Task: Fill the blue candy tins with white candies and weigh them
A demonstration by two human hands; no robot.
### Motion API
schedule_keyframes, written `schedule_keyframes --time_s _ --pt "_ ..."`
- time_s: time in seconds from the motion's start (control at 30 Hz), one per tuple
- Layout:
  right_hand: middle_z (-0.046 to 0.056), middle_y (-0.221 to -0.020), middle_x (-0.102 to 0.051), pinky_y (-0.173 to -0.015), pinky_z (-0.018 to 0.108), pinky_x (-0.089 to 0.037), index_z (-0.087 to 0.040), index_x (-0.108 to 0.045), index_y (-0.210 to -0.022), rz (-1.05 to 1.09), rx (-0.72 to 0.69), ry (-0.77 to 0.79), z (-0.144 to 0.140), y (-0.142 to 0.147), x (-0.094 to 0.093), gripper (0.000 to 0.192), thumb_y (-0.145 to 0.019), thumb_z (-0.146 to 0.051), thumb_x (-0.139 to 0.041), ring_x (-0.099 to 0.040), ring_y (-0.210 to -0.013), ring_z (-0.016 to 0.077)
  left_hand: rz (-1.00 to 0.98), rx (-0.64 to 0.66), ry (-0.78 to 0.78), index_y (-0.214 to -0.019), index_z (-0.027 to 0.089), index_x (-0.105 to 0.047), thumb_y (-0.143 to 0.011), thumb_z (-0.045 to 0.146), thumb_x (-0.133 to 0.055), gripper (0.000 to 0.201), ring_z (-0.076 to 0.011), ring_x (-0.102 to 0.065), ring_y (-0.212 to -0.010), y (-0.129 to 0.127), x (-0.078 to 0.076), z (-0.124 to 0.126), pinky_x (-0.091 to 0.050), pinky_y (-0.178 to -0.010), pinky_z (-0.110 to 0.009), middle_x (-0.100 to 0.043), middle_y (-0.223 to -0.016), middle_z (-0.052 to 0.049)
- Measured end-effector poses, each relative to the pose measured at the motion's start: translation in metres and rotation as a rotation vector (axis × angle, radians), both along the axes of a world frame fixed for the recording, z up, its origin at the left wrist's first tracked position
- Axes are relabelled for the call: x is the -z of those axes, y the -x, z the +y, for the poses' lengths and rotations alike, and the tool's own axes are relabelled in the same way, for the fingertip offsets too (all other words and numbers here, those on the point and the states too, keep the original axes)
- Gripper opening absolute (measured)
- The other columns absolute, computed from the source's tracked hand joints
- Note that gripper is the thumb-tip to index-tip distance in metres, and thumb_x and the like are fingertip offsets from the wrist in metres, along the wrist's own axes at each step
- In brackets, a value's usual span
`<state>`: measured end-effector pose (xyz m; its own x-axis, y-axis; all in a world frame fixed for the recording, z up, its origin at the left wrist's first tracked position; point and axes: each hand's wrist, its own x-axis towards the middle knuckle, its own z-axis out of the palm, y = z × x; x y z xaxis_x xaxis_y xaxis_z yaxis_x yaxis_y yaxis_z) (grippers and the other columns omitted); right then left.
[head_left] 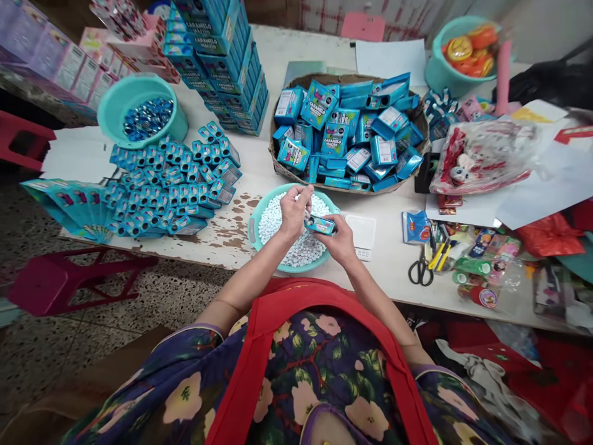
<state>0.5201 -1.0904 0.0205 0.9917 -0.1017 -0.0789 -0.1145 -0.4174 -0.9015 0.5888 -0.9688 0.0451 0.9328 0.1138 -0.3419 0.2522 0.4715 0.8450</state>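
Both forearms reaching far, converging centrally; left hand [293, 213] raised, fingers pinched together; right hand [340, 242] curled in a grip, just right.

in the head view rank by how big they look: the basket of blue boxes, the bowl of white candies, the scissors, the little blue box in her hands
1. basket of blue boxes
2. bowl of white candies
3. scissors
4. little blue box, held between the left hand and right hand

Scissors and box look close; the ranking there is unsure.
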Motion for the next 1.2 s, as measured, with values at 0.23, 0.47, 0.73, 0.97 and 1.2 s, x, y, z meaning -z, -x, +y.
schedule_keyframes --time_s 0.23,0.47,0.73,0.97,1.2 --pt "-0.001 -0.088 -0.059 -0.079 0.033 -0.045 -0.024 -0.059 -0.089 0.0 -0.016 -0.155 0.009 -0.014 0.013 0.033 -0.061 -0.03 -0.076 -0.057 -0.086 0.0202 -0.036 -0.013 0.077 -0.069 0.019 -0.052 -0.062 0.05 -0.084 0.045 -0.0035 -0.037 -0.037 -0.007 -0.009 0.009 -0.027 -0.035 -0.018 -0.04 -0.047 0.011" --pt "-0.001 -0.087 -0.058 -0.081 0.034 -0.045 -0.024 -0.059 -0.085 -0.055 -0.06 -0.088 0.018 -0.025 0.004 0.025 -0.063 -0.019 -0.07 -0.056 -0.087 0.02 -0.088 -0.149 -0.079 -0.066 0.018 -0.053 -0.069 0.051 -0.079 0.043 -0.0061 -0.049 -0.044 -0.012 -0.002 0.012 -0.037 -0.043 -0.018 -0.047 -0.048 0.008" --pt "0.0 -0.087 -0.059 -0.081 0.034 -0.045 -0.023 -0.059 -0.085 -0.047 -0.07 0.025 0.01 -0.025 -0.001 0.025 -0.062 -0.014 -0.066 -0.057 -0.09 0.0217 -0.135 -0.125 -0.128 -0.067 0.018 -0.054 -0.073 0.049 -0.078 0.04 -0.0055 -0.048 -0.045 -0.006 0.009 -0.001 -0.04 -0.046 -0.019 -0.051 -0.052 0.007" --pt "0.0 -0.089 -0.063 -0.082 0.034 -0.047 -0.024 -0.062 -0.087 0.007 -0.046 -0.093 0.0 -0.02 -0.001 0.031 -0.06 -0.027 -0.076 -0.059 -0.088 0.0209 -0.014 -0.118 0.018 -0.071 0.019 -0.053 -0.074 0.051 -0.077 0.04 -0.0021 -0.027 -0.036 -0.009 -0.011 0.005 -0.017 -0.034 -0.018 -0.033 -0.046 0.01" --pt "-0.001 -0.087 -0.066 -0.078 0.035 -0.05 -0.023 -0.062 -0.091 0.184 0.058 -0.279 -0.018 -0.011 0.004 0.051 -0.049 -0.039 -0.087 -0.062 -0.083 0.0203 0.049 -0.112 0.166 -0.075 0.019 -0.054 -0.083 0.053 -0.069 0.037 -0.0026 -0.03 -0.038 -0.011 -0.015 0.03 -0.019 -0.033 -0.018 -0.035 -0.051 0.008"
